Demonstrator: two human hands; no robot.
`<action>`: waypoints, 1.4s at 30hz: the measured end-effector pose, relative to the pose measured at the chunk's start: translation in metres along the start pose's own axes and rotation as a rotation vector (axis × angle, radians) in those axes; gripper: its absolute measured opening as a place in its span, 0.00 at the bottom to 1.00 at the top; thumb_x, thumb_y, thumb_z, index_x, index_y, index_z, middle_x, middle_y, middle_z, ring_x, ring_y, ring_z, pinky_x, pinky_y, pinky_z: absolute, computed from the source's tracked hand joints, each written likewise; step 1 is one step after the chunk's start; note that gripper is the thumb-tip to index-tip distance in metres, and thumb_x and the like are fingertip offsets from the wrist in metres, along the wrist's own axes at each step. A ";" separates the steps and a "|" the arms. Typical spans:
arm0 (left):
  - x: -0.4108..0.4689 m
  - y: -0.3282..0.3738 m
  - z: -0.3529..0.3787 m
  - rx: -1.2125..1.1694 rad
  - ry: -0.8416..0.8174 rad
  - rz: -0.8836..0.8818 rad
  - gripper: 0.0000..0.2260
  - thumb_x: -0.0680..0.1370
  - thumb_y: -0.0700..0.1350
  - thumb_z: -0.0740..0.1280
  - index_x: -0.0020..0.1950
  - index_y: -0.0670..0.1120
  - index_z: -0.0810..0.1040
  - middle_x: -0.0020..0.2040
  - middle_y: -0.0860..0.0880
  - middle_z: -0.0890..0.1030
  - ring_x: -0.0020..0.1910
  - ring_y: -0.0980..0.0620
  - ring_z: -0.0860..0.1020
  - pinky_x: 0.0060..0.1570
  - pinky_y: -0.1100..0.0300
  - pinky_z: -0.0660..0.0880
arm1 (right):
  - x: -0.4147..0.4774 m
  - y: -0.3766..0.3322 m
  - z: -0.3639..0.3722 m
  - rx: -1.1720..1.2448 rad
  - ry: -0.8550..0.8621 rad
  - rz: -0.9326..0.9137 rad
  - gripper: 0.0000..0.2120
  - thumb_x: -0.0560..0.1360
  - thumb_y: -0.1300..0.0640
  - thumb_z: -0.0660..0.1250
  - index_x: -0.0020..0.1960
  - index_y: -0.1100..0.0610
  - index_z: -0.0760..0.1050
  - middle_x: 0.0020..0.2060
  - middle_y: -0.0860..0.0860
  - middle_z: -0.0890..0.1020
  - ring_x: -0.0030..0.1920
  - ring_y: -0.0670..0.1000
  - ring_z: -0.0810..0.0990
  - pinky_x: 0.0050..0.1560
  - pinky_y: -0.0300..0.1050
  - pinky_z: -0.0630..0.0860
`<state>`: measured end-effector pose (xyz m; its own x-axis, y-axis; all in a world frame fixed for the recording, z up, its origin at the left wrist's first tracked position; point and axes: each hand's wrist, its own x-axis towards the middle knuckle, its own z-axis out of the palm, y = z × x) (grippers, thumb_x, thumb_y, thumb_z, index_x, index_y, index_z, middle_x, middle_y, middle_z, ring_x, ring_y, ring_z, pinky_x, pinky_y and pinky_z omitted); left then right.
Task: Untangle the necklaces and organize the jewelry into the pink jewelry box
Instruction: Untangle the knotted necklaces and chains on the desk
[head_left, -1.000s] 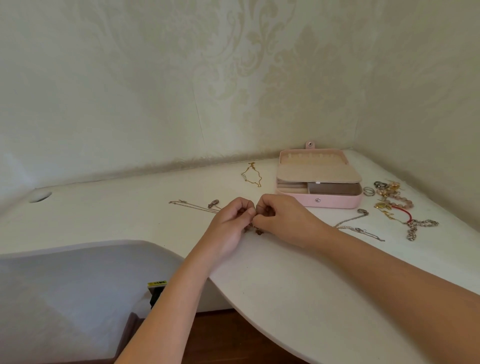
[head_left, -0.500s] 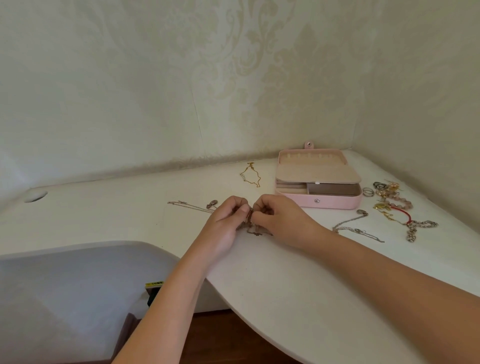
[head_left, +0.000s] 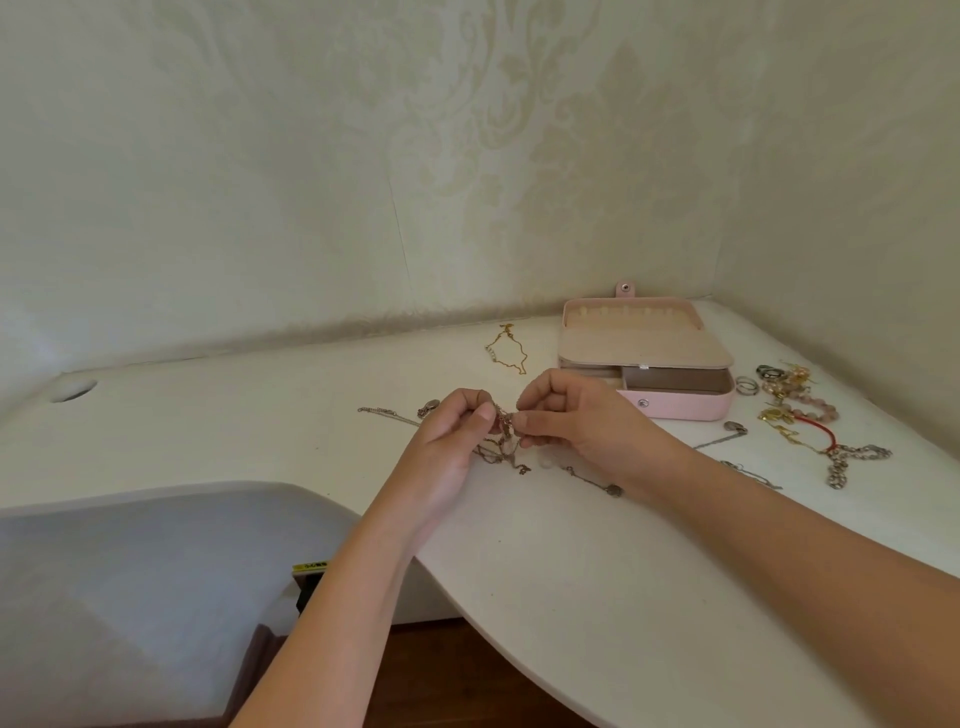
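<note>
My left hand (head_left: 457, 431) and my right hand (head_left: 571, 415) meet above the white desk, each pinching a side of a knot of tangled necklaces (head_left: 506, 439). Thin chains trail from the knot down onto the desk, one ending in a small pendant (head_left: 614, 490). The pink jewelry box (head_left: 691, 405) stands just behind my right hand, its inner tray flap raised. A gold necklace (head_left: 506, 349) lies left of the box. A silver chain (head_left: 387, 412) lies left of my left hand.
A pile of rings, beaded bracelets and a red cord bracelet (head_left: 800, 410) lies right of the box, near the corner walls. More silver chains (head_left: 748, 470) lie by my right forearm. The desk's curved front edge (head_left: 467, 618) runs under my arms. A cable hole (head_left: 72, 391) is far left.
Both hands have lifted the knot slightly off the desk and drawn a little apart, so more chain and a pendant show below them.
</note>
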<state>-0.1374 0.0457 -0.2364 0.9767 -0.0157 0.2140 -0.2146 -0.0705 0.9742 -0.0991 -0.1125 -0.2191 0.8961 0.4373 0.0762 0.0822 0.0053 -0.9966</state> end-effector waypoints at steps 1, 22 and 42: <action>0.000 0.000 0.000 -0.005 -0.003 -0.006 0.06 0.81 0.41 0.60 0.46 0.43 0.74 0.41 0.50 0.75 0.44 0.56 0.72 0.48 0.64 0.68 | 0.000 0.000 -0.001 -0.022 -0.009 0.002 0.06 0.73 0.69 0.69 0.44 0.59 0.75 0.30 0.51 0.79 0.31 0.46 0.79 0.37 0.38 0.76; -0.003 0.005 0.002 0.015 -0.005 -0.003 0.06 0.81 0.42 0.60 0.45 0.44 0.74 0.40 0.53 0.74 0.42 0.59 0.72 0.43 0.71 0.69 | -0.010 -0.013 -0.001 -0.114 -0.040 -0.024 0.03 0.71 0.65 0.72 0.42 0.59 0.81 0.27 0.46 0.80 0.28 0.41 0.75 0.34 0.29 0.71; -0.005 0.006 0.005 0.018 0.021 -0.058 0.05 0.76 0.37 0.68 0.50 0.43 0.81 0.40 0.50 0.83 0.41 0.57 0.80 0.44 0.68 0.75 | -0.007 -0.010 -0.004 -0.157 -0.044 0.056 0.06 0.77 0.61 0.67 0.41 0.59 0.78 0.32 0.51 0.77 0.32 0.45 0.75 0.43 0.39 0.72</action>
<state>-0.1431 0.0403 -0.2323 0.9872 0.0100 0.1594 -0.1579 -0.0889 0.9835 -0.1045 -0.1194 -0.2100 0.8815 0.4719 0.0155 0.1026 -0.1595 -0.9819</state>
